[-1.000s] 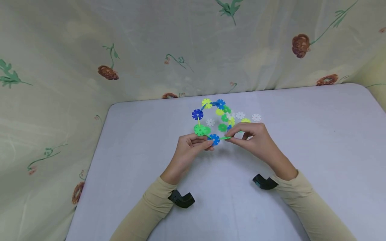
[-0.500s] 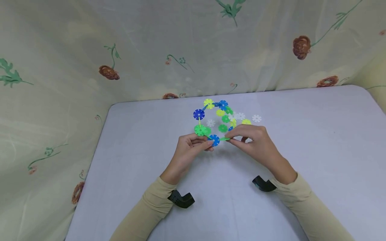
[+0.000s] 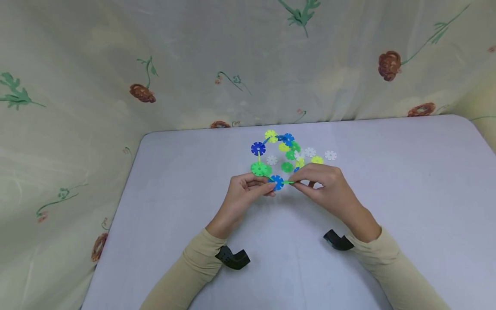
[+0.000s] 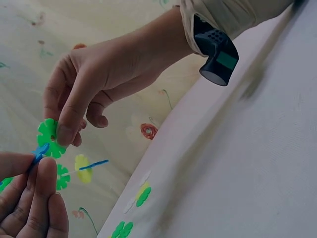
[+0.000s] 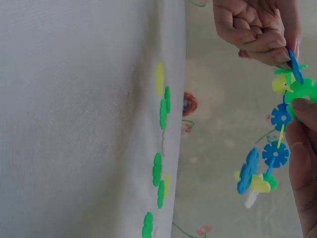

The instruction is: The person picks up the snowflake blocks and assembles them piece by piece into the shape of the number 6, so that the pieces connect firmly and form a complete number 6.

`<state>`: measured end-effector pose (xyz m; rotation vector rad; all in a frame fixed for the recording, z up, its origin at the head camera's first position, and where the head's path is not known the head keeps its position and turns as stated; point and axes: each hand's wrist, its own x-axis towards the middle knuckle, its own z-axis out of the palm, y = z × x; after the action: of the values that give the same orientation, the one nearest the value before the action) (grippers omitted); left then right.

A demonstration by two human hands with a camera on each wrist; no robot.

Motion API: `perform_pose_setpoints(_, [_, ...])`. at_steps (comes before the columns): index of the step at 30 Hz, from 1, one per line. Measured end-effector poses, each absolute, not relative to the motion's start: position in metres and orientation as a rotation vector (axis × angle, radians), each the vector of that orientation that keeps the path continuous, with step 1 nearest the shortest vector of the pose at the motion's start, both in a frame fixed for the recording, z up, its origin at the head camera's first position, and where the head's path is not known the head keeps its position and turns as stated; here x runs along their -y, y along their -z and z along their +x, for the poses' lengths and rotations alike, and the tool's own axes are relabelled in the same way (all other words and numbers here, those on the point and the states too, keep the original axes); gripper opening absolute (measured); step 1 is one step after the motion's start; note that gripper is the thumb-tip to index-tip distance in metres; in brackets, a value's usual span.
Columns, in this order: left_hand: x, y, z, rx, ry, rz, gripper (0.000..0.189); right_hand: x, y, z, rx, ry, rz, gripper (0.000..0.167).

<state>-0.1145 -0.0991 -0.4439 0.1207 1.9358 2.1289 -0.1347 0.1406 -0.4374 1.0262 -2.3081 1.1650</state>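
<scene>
A curved chain of slotted plastic discs point(image 3: 258, 168) in green, blue and yellow hangs between the hands in the head view. My left hand point(image 3: 248, 189) pinches a blue disc point(image 3: 278, 183) at the chain's near end between thumb and fingers. Opposite it, my right hand point(image 3: 325, 183) pinches a green disc point(image 4: 47, 135) by its edge. The green disc meets the blue one edge to edge, their planes crossed, as the right wrist view shows. More of the chain dangles below, with a blue disc point(image 5: 276, 154) in it. The right fingers partly cover the green disc in the head view.
Loose discs lie on the white table point(image 3: 174, 193) behind the hands: a white disc point(image 3: 330, 155), a yellow disc point(image 3: 317, 159), a green disc point(image 3: 287, 167) and several others. A flowered curtain point(image 3: 186, 86) hangs along the table's far edge.
The head view has tilted slightly, so everything sits a little lower. My right fingertips are slightly nearer the blue disc, and less of the green disc shows. Both hands keep their pinch.
</scene>
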Motion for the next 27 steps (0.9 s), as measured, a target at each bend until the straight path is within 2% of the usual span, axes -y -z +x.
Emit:
perform_pose_setpoints(7, [0.099, 0.443, -0.114, -1.943, -2.119, 0.107, 0.014, -0.137, 0.435, -0.132, 2.208, -1.129, 1.090, 0.033])
perform_pose_setpoints(27, [0.100, 0.443, -0.116, -2.001, -2.117, 0.117, 0.016, -0.131, 0.437, -0.130, 2.258, -1.170, 1.021, 0.026])
